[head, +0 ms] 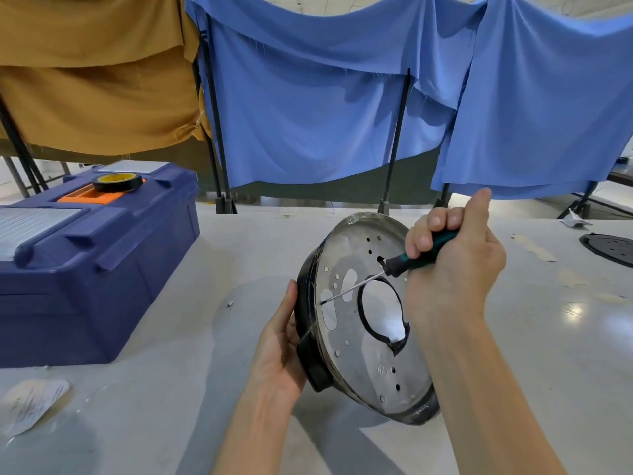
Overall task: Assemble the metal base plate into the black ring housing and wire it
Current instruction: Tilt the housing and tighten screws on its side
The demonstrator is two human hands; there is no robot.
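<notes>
Just above the pale bench [205,337], tilted up on edge, the round perforated metal base plate [359,351] sits inside the black ring housing [306,313]. Seating looks done and fastening seems to be in hand. The thin shaft of a green-and-black-handled screwdriver [416,258] reaches the plate's nine o'clock edge, its tip beside an oval slot. Whether a screw sits there is too small to tell. The next move likely calls for firm pressure along the shaft while the housing is braced against rocking. The left hand [277,341] grips the housing's rim at eight o'clock, thumb in front, the rest hidden behind. The right hand [455,262], at two o'clock, has its fingers [428,231] curled round the handle. No wires show. A blue plastic toolbox [102,269] stands at ten o'clock.
</notes>
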